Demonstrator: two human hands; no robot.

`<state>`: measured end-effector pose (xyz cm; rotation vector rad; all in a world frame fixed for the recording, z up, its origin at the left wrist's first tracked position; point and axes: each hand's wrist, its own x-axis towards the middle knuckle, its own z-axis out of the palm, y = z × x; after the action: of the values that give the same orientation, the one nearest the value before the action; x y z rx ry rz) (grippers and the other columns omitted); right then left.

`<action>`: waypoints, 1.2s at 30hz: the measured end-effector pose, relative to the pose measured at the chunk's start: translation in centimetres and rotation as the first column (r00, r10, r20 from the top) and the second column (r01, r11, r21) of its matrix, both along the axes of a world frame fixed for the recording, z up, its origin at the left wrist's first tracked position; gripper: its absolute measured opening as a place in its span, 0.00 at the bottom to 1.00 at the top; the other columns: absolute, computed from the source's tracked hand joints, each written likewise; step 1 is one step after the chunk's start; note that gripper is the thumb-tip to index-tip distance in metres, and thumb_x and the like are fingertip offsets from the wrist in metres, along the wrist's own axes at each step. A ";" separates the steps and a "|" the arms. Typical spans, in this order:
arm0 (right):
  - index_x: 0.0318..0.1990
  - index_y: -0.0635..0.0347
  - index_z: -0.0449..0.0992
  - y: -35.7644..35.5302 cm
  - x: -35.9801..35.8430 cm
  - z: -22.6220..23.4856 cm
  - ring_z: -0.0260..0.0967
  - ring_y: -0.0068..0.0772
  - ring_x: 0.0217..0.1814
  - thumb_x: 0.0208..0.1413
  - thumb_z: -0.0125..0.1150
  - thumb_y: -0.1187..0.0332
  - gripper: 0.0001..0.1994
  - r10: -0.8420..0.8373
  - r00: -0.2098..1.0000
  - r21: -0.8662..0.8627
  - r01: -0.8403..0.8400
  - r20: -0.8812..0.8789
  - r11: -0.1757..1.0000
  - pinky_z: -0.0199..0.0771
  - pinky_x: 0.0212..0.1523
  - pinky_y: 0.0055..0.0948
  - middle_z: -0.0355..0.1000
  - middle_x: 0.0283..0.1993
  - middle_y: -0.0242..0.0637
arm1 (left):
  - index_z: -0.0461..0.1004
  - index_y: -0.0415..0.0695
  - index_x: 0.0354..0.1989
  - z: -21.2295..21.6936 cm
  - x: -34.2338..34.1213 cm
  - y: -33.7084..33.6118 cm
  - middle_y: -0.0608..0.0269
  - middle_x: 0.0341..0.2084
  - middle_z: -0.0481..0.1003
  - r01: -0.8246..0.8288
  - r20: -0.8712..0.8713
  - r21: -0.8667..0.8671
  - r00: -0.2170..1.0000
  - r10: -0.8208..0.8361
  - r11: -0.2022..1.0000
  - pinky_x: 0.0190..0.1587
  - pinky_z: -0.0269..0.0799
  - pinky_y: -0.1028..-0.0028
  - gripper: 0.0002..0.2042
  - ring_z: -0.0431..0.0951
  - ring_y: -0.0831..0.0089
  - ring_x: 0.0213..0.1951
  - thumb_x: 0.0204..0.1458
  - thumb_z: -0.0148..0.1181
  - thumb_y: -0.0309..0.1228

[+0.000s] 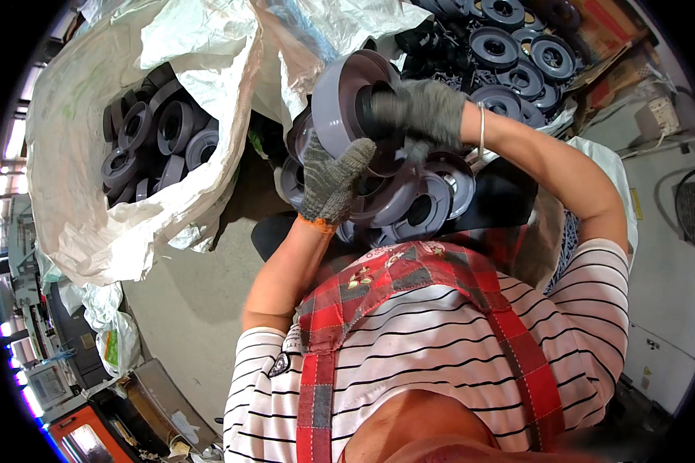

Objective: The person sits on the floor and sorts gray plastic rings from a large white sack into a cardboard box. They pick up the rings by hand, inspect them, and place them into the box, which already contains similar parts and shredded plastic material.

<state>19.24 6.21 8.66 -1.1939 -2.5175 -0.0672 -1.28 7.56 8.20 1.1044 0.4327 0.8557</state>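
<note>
Clamping on the near left rim of a grey ring (pixel 333 108) with the gloved left hand (pixel 330 184), laying the thumb against the wall and curling the other fingers around the outer side. Holding that ring tilted, at twelve o'clock, over the lap. Reaching into its dark centre from the ring's three o'clock with the gloved right hand (pixel 428 112), blurring there, probably touching the inside; not managing to tell whether those fingers are closing on anything or standing apart. Wearing an orange cuff (pixel 316 224) on the left wrist and a pale band (pixel 482 133) on the right.

Bearing more rings (pixel 418 217) on the lap, overlapping just below the held one. Wearing a red checked apron (pixel 471 270) over a striped shirt (pixel 417 339), toward six o'clock.

Facing a white sack (pixel 58 185) at ten o'clock, gaping and showing loose rings (pixel 175 127) inside. Facing a heap (pixel 521 79) of similar rings between one and two o'clock, lying near a brown box (pixel 614 27). Showing grey floor (pixel 181 301) at eight o'clock, with a white bag (pixel 108 309) lying farther out.
</note>
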 end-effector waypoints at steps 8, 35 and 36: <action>0.52 0.65 0.62 -2.6 -3.4 7.6 0.70 0.42 0.45 0.37 0.65 0.53 0.36 -0.703 0.621 -0.873 0.061 -0.346 0.483 0.70 0.46 0.34 0.70 0.43 0.51 | 0.58 0.40 0.54 -0.2 0.0 -0.2 0.57 0.46 0.68 0.003 -0.011 -0.144 1.000 -0.004 0.990 0.46 0.71 0.68 0.27 0.71 0.67 0.45 0.44 0.60 0.27; 0.56 0.57 0.60 -4.9 -0.9 2.9 0.64 0.50 0.50 0.32 0.67 0.59 0.38 -0.205 0.978 -0.177 0.207 0.028 0.962 0.66 0.50 0.42 0.64 0.48 0.53 | 0.71 0.37 0.43 -2.5 -0.7 4.1 0.61 0.37 0.74 0.124 -0.233 -0.196 0.958 -0.170 0.973 0.43 0.69 0.75 0.14 0.73 0.73 0.39 0.49 0.55 0.30; 0.55 0.57 0.60 -4.6 -1.1 3.7 0.64 0.50 0.50 0.32 0.67 0.59 0.38 -0.276 0.960 -0.292 0.276 0.042 0.916 0.66 0.50 0.42 0.63 0.48 0.52 | 0.70 0.37 0.43 -2.7 -0.8 4.0 0.61 0.37 0.74 0.099 -0.257 -0.200 0.955 -0.149 0.975 0.43 0.69 0.74 0.14 0.73 0.73 0.39 0.49 0.56 0.29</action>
<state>18.10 1.59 12.32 -1.6618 -2.3984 0.2498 -2.13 11.53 5.54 1.0669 0.6498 0.5422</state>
